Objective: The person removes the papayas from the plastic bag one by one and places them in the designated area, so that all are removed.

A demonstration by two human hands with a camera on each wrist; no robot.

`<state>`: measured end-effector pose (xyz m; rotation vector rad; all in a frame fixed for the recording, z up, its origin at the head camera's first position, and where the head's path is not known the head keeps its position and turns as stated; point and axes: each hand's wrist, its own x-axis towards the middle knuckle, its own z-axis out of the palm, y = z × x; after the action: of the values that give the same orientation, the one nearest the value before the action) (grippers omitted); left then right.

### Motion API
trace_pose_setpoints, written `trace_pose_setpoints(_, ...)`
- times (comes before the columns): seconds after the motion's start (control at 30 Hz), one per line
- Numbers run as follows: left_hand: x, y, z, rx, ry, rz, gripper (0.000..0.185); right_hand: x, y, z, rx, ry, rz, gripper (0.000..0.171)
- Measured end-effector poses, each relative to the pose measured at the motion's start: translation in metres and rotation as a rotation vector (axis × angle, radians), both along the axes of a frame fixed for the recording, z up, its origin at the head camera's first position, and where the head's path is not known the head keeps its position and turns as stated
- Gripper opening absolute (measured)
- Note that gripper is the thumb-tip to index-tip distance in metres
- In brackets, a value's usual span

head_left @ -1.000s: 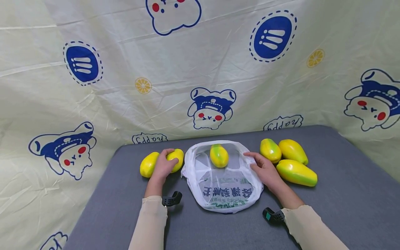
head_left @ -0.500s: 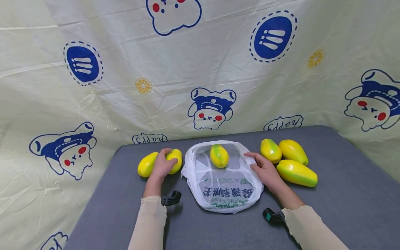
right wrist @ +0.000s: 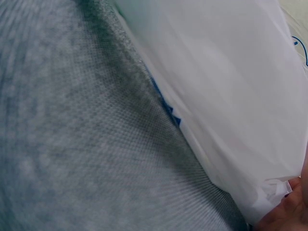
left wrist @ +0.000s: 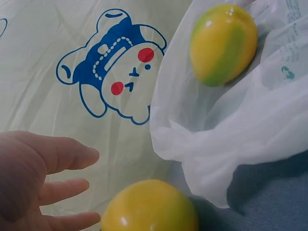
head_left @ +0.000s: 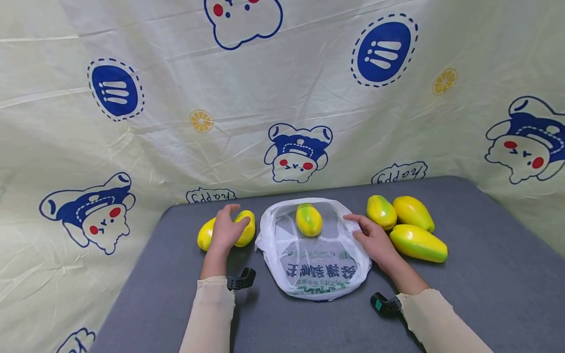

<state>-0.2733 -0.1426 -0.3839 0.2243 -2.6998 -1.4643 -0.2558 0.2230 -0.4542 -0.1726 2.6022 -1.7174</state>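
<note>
A white plastic bag (head_left: pixel 318 269) lies open on the grey table (head_left: pixel 485 274), with one yellow-green papaya (head_left: pixel 308 219) inside near its far rim. My right hand (head_left: pixel 372 240) holds the bag's right rim, pinching the film. My left hand (head_left: pixel 225 228) hovers over two papayas left of the bag, one (head_left: pixel 245 228) beside the bag and one (head_left: pixel 205 234) further left. In the left wrist view its fingers (left wrist: pixel 57 156) are straight and spread above that papaya (left wrist: pixel 149 207), not wrapped round it. The right wrist view shows the bag (right wrist: pixel 231 96) on the grey cloth.
Three more papayas lie right of the bag: one (head_left: pixel 381 212) nearest, one (head_left: pixel 413 213) behind it, one (head_left: pixel 418 243) in front. A printed cream cloth (head_left: pixel 282 98) hangs close behind the table. Black wrist mounts (head_left: pixel 240 280) sit by both cuffs.
My left hand has let go of the papaya beside the bag, its fingers lifting and straightening. The right hand and the bag have stayed put.
</note>
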Motion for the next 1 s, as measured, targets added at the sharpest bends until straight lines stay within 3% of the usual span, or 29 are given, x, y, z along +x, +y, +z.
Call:
trace_pose_setpoints(0.3, 0.002, 0.005, 0.012, 0.032, 0.130, 0.037, 0.045, -0.001, -0.002, -0.001, 0.022, 0.010, -0.003, 0.043)
trace_pose_setpoints(0.57, 0.005, 0.018, 0.015, 0.202, 0.230, 0.056, 0.036, -0.003, -0.003, -0.002, 0.012, 0.014, 0.005, 0.043)
trace_pose_setpoints(0.77, 0.009, 0.028, 0.016, 0.255, 0.237, 0.006, 0.035, -0.002, -0.003, 0.000, 0.013, 0.008, 0.004, 0.043)
trace_pose_setpoints(1.0, 0.007, 0.038, 0.015, 0.292, 0.191, -0.071, 0.037, 0.000, 0.000, 0.002, 0.012, -0.001, 0.001, 0.043)
